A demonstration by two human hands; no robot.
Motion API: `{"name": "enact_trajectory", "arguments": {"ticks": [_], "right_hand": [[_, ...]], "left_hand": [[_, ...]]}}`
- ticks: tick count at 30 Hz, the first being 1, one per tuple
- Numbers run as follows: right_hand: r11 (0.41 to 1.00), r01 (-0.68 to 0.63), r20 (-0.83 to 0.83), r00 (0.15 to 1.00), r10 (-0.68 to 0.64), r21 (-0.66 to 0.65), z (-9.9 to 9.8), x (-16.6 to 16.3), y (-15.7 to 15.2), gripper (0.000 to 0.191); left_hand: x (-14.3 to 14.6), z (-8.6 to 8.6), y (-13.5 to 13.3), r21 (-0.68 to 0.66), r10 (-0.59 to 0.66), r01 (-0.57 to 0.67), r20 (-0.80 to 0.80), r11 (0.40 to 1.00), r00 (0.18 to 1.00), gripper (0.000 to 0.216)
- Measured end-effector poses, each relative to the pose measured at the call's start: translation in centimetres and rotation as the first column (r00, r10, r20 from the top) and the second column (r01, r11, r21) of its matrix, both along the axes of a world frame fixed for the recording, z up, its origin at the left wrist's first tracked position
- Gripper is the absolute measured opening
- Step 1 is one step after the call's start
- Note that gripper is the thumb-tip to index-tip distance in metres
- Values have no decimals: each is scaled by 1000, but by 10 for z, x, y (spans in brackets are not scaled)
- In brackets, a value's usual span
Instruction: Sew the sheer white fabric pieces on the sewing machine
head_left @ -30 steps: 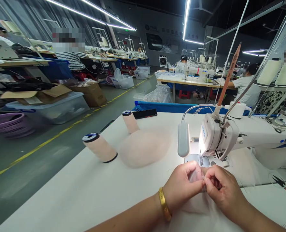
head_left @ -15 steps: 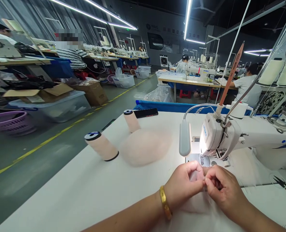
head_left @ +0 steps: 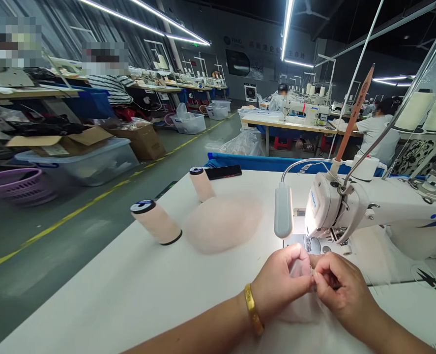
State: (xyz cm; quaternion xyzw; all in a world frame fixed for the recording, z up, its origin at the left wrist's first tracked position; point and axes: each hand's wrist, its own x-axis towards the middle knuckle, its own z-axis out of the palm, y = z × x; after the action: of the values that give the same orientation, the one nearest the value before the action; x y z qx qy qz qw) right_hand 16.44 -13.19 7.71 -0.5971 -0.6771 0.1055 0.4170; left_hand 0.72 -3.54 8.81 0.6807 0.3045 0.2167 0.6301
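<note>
My left hand [head_left: 280, 285], with a gold bangle on the wrist, and my right hand [head_left: 337, 290] meet just in front of the white sewing machine [head_left: 372, 211]. Both pinch a small piece of sheer pale fabric [head_left: 301, 269] between thumb and fingers. More of that thin fabric lies on the table under my wrists. The machine's needle area [head_left: 309, 243] is a short way beyond my fingertips, lit by a gooseneck lamp [head_left: 283, 216].
A heap of pale pink mesh [head_left: 221, 223] and two pink thread cones [head_left: 155, 223] [head_left: 201, 184] sit on the white table [head_left: 129, 295] to the left. A black phone [head_left: 223, 172] lies at the far edge. Scissors [head_left: 435, 282] lie at right. Other workers sit at stations behind.
</note>
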Motion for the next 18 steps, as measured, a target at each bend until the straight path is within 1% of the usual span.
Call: {"name": "enact_trajectory", "arguments": {"ticks": [6, 10, 15, 18], "right_hand": [[999, 4, 17, 1000, -5, 38, 1, 1, 0, 21], [999, -1, 22, 1000, 0, 35, 1, 1, 0, 22], [1000, -4, 11, 1000, 4, 24, 1, 1, 0, 21], [1000, -2, 5, 1000, 2, 9, 1, 1, 0, 20]], "left_hand": [[0, 0, 0, 8, -25, 25, -7, 1000, 1000, 19], [0, -3, 0, -16, -22, 22, -1, 1000, 1000, 19], [0, -5, 0, -15, 2, -2, 19, 1000, 1000, 20], [0, -5, 1, -17, -5, 5, 29, 1000, 1000, 22]]}}
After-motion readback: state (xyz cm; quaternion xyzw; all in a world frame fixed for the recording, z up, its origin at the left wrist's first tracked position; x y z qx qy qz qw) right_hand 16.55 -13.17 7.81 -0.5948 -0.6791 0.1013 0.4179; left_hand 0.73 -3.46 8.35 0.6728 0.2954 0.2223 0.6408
